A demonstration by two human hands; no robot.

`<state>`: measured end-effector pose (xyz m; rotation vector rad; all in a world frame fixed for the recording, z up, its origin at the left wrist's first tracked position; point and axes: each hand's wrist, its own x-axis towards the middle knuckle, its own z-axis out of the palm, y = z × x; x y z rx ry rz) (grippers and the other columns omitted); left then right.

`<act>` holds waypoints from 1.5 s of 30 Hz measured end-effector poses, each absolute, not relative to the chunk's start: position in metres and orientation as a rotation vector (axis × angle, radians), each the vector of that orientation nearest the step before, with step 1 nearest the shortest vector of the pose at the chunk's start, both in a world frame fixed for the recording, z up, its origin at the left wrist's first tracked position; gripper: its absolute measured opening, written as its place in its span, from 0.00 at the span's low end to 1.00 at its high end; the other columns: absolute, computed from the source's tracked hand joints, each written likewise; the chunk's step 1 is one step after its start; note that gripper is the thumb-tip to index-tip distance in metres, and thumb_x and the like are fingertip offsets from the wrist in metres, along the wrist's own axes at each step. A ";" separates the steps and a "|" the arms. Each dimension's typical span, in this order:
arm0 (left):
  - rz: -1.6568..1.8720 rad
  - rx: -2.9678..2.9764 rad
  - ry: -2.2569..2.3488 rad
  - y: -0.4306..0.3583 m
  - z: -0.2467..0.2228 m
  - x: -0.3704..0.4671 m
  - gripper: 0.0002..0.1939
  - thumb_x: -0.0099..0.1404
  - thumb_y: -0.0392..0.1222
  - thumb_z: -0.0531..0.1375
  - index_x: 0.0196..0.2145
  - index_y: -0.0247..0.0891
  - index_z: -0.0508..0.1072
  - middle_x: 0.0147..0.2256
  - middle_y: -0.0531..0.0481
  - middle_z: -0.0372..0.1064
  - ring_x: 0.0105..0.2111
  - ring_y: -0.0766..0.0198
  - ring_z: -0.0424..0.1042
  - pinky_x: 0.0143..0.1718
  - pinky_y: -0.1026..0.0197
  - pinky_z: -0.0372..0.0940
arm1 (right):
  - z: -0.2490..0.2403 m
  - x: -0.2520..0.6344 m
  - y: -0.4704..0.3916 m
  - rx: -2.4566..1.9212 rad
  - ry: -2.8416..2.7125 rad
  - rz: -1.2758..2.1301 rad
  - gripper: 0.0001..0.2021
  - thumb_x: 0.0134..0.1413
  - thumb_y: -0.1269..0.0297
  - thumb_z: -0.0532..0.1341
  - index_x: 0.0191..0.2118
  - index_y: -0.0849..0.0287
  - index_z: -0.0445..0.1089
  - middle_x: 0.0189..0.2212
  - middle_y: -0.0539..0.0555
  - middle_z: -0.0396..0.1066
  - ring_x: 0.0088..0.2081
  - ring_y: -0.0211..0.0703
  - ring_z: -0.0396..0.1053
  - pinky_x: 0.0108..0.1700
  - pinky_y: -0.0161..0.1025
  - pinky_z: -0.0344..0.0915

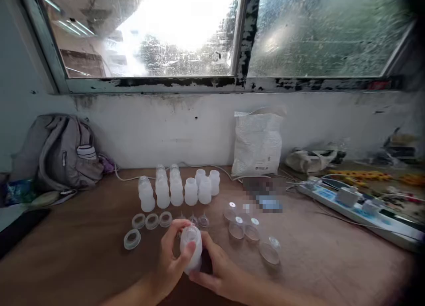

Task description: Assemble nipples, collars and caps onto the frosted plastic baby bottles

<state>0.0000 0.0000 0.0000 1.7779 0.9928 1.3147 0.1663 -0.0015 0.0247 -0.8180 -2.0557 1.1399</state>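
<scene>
White bottle point(191, 250) between both hands point(195, 257), fingers curled around its sides, rings point(132, 239) lying nearby

Grey backpack point(61, 149) at left, against the wall point(159, 129), striped item point(86, 152) in its side pocket. White bag point(257, 142) upright against the wall, print near its lower edge. Dark phone-like slab point(23, 231) at the left of the desk point(83, 257). Power strip point(358, 208) at right, plugs attached, cords around it. Window frame point(149, 86) above: paint flaked, dark patches exposed.
</scene>
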 end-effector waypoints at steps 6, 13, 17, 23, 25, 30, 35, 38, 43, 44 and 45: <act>1.323 1.636 0.874 -0.001 -0.008 0.002 0.16 0.60 0.47 0.56 0.45 0.44 0.59 0.42 0.50 0.63 0.42 0.60 0.64 0.43 0.61 0.60 | 0.014 0.166 0.003 -0.797 -2.036 1.172 0.24 0.45 0.70 0.62 0.50 0.56 0.56 0.42 0.53 0.66 0.42 0.44 0.64 0.44 0.40 0.62; 1.286 1.541 0.882 0.001 -0.005 0.005 0.23 0.52 0.40 0.64 0.44 0.44 0.60 0.43 0.50 0.64 0.44 0.60 0.65 0.44 0.62 0.60 | 0.025 0.177 0.000 -0.720 -2.133 1.034 0.39 0.46 0.68 0.60 0.60 0.53 0.37 0.57 0.57 0.49 0.57 0.48 0.50 0.57 0.48 0.51; 1.280 1.542 0.882 0.001 -0.002 0.006 0.23 0.51 0.40 0.64 0.43 0.43 0.60 0.43 0.49 0.64 0.44 0.60 0.64 0.45 0.61 0.59 | 0.045 0.182 0.000 -0.768 -2.163 0.906 0.32 0.53 0.65 0.56 0.60 0.53 0.40 0.60 0.57 0.44 0.60 0.48 0.43 0.59 0.49 0.46; 0.833 1.619 0.747 0.002 0.005 0.009 0.23 0.45 0.39 0.67 0.40 0.39 0.66 0.37 0.50 0.66 0.38 0.58 0.66 0.38 0.61 0.62 | 0.050 0.175 0.001 -0.747 -2.074 0.999 0.16 0.52 0.65 0.58 0.47 0.57 0.59 0.43 0.57 0.65 0.45 0.45 0.64 0.47 0.43 0.61; 0.767 1.640 0.754 0.002 0.006 0.009 0.22 0.45 0.38 0.67 0.40 0.38 0.68 0.37 0.50 0.66 0.38 0.57 0.65 0.39 0.61 0.61 | 0.047 0.173 0.001 -0.773 -2.003 1.067 0.15 0.48 0.64 0.60 0.43 0.57 0.59 0.40 0.55 0.66 0.41 0.44 0.65 0.43 0.42 0.62; 0.843 1.465 0.684 0.000 0.001 0.009 0.20 0.50 0.38 0.63 0.41 0.36 0.65 0.29 0.52 0.63 0.26 0.69 0.60 0.25 0.67 0.55 | 0.048 0.175 0.008 -0.744 -1.785 1.347 0.18 0.48 0.61 0.61 0.46 0.56 0.59 0.44 0.56 0.65 0.46 0.45 0.63 0.46 0.41 0.60; 0.850 1.357 0.737 -0.001 0.000 0.009 0.14 0.49 0.41 0.64 0.28 0.33 0.63 0.23 0.55 0.57 0.23 0.71 0.54 0.23 0.67 0.49 | 0.049 0.182 0.023 -0.655 -1.612 1.690 0.18 0.51 0.60 0.59 0.49 0.56 0.64 0.45 0.56 0.67 0.48 0.47 0.62 0.49 0.43 0.58; 0.883 1.323 0.808 0.000 0.001 0.008 0.15 0.49 0.43 0.64 0.28 0.34 0.63 0.23 0.55 0.57 0.23 0.71 0.54 0.23 0.66 0.48 | 0.048 0.185 0.029 -0.675 -1.552 1.717 0.17 0.49 0.61 0.61 0.47 0.56 0.67 0.44 0.55 0.68 0.48 0.46 0.63 0.49 0.43 0.57; 0.853 1.328 0.762 0.002 0.000 0.009 0.16 0.47 0.43 0.64 0.30 0.34 0.64 0.22 0.55 0.58 0.23 0.70 0.55 0.23 0.66 0.49 | 0.048 0.186 0.032 -0.742 -1.498 1.693 0.15 0.47 0.62 0.62 0.43 0.59 0.69 0.41 0.56 0.70 0.44 0.46 0.65 0.47 0.42 0.58; 0.837 1.326 0.754 0.002 0.001 0.009 0.15 0.46 0.42 0.63 0.30 0.34 0.64 0.22 0.55 0.59 0.23 0.70 0.56 0.23 0.66 0.49 | 0.048 0.185 0.032 -0.730 -1.483 1.713 0.17 0.47 0.62 0.63 0.44 0.58 0.68 0.42 0.56 0.69 0.45 0.46 0.64 0.47 0.41 0.58; 0.818 1.321 0.753 0.001 0.002 0.009 0.14 0.46 0.41 0.63 0.29 0.34 0.64 0.22 0.55 0.59 0.23 0.70 0.56 0.23 0.66 0.49 | 0.048 0.185 0.031 -0.717 -1.474 1.740 0.18 0.46 0.61 0.63 0.46 0.58 0.67 0.44 0.57 0.68 0.46 0.46 0.63 0.47 0.41 0.58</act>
